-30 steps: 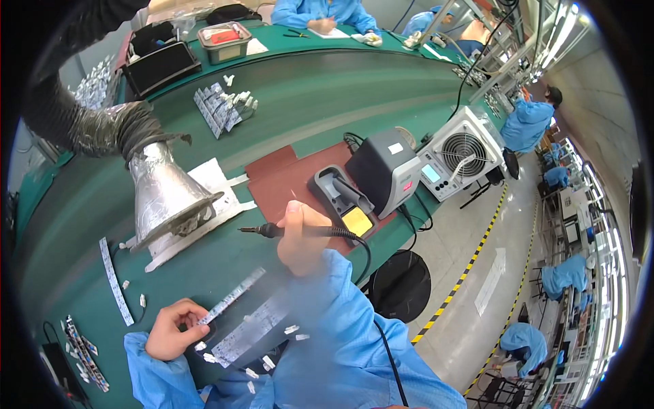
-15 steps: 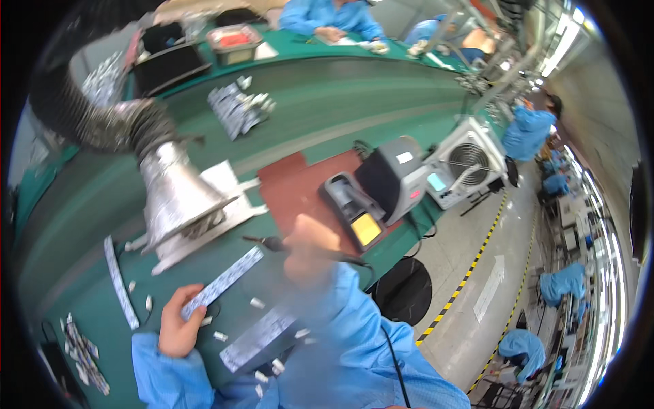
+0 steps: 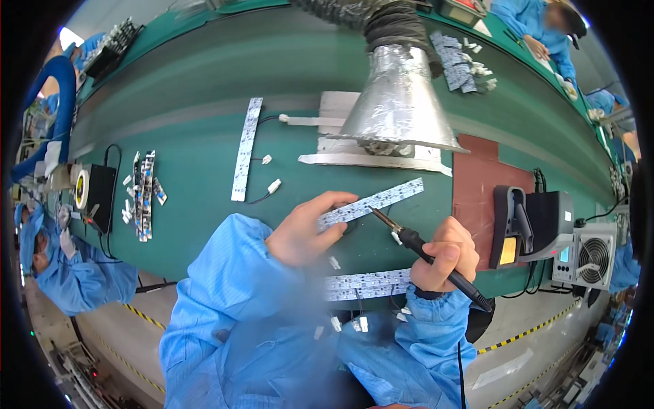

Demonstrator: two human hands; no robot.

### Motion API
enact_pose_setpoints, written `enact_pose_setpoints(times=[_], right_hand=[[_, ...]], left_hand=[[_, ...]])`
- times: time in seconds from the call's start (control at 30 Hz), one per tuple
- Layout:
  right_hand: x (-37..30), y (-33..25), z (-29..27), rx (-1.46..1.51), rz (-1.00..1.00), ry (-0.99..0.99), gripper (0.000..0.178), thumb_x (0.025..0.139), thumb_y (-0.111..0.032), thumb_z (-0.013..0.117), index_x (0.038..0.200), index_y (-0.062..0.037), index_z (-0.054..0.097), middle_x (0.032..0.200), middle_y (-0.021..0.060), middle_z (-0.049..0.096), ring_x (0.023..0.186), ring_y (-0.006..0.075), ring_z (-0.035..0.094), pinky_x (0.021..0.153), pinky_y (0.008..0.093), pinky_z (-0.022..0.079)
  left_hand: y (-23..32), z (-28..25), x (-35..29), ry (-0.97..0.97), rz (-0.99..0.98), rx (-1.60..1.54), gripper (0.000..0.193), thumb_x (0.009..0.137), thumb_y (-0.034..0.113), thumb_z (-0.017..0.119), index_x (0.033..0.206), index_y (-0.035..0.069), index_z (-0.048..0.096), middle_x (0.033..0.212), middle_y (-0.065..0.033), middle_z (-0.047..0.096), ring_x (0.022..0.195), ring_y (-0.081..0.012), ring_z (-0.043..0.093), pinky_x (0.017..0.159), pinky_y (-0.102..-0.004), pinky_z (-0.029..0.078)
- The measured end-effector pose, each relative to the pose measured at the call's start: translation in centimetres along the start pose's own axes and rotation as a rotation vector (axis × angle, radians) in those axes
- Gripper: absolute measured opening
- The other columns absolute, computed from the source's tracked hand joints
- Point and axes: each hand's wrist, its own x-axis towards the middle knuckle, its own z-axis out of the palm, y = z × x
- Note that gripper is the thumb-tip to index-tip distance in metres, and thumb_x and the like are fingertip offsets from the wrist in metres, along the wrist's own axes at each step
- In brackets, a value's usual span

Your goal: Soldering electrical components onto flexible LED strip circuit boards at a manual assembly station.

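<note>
My left hand [image 3: 304, 230] pinches one end of a narrow white circuit board strip [image 3: 398, 193], which tilts up to the right above the green bench. In my right hand [image 3: 446, 258] is a soldering iron [image 3: 414, 243], gripped by its dark handle. Its tip meets the strip's surface near the middle, though whether it touches cannot be told. More white strips [image 3: 371, 283] lie close to my body, partly hidden by my right sleeve, with white connectors [image 3: 362, 324] on short wires. Another strip [image 3: 246, 150] lies farther left, with wired connectors beside it.
A foil-covered fume hood [image 3: 402, 102] hangs beyond my hands. To the right are a brown mat [image 3: 470, 194], an iron stand [image 3: 507, 235], a soldering station [image 3: 550, 221] and a fan unit [image 3: 594, 253]. Several boards [image 3: 146, 198] lie left. Co-workers [image 3: 82, 273] sit around.
My view has swung to the right, so the bench shifts. The soldering iron's tip, earlier away from the strip, is now at it. My left hand still holds the strip.
</note>
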Motion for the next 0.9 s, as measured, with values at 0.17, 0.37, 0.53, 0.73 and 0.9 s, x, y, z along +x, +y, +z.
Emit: enact_pose_setpoints(times=[0.17, 0.37, 0.53, 0.73, 0.9], right_hand=[[-0.4, -0.5, 1.2, 0.053, 0.017, -0.064, 0.040, 0.098, -0.019, 0.046, 0.061, -0.0039, 0.042, 0.047, 0.0051, 0.035, 0.040, 0.0166, 0.034, 0.041, 0.0331, 0.023], [-0.6, -1.0, 1.5, 0.025, 0.020, -0.127, 0.041, 0.096, -0.018, 0.047, 0.059, -0.0036, 0.041, 0.047, 0.0050, 0.036, 0.041, 0.0168, 0.035, 0.042, 0.0331, 0.024], [-0.7, -0.6, 1.3, 0.064, -0.014, -0.130, 0.032, 0.093, -0.010, 0.052, 0.062, -0.0029, 0.047, 0.047, 0.0045, 0.036, 0.039, 0.0178, 0.032, 0.041, 0.0334, 0.024], [-0.7, -0.6, 1.3, 0.057, -0.005, -0.147, 0.031, 0.092, -0.009, 0.052, 0.062, -0.0026, 0.047, 0.048, 0.0046, 0.036, 0.039, 0.0179, 0.033, 0.041, 0.0335, 0.024], [-0.8, -0.9, 1.3, -0.002, 0.033, -0.159, 0.037, 0.095, -0.015, 0.047, 0.060, -0.0040, 0.041, 0.048, 0.0053, 0.036, 0.041, 0.0174, 0.036, 0.043, 0.0332, 0.025]], left_hand=[[0.2, -0.1, -0.3, 0.054, 0.079, 0.126, 0.042, 0.089, -0.001, 0.059, 0.130, -0.002, 0.055, 0.122, -0.0179, 0.063, 0.115, -0.0301, 0.062, 0.099, -0.0369, 0.047], [-0.5, -0.1, -0.2, 0.064, 0.145, 0.135, 0.041, 0.088, 0.000, 0.060, 0.129, -0.002, 0.056, 0.122, -0.0205, 0.063, 0.115, -0.0360, 0.062, 0.099, -0.0394, 0.048], [-0.6, 0.0, -0.4, 0.062, 0.142, 0.123, 0.041, 0.088, 0.000, 0.060, 0.129, -0.002, 0.056, 0.122, -0.0207, 0.063, 0.115, -0.0360, 0.062, 0.099, -0.0396, 0.048], [-0.6, 0.0, -0.3, 0.061, 0.136, 0.120, 0.041, 0.088, 0.000, 0.061, 0.129, -0.002, 0.056, 0.123, -0.0209, 0.062, 0.114, -0.0365, 0.062, 0.098, -0.0398, 0.049], [-0.6, 0.0, -0.3, 0.064, 0.137, 0.147, 0.040, 0.088, 0.000, 0.061, 0.128, -0.002, 0.057, 0.121, -0.0203, 0.063, 0.113, -0.0364, 0.062, 0.097, -0.0401, 0.049]])
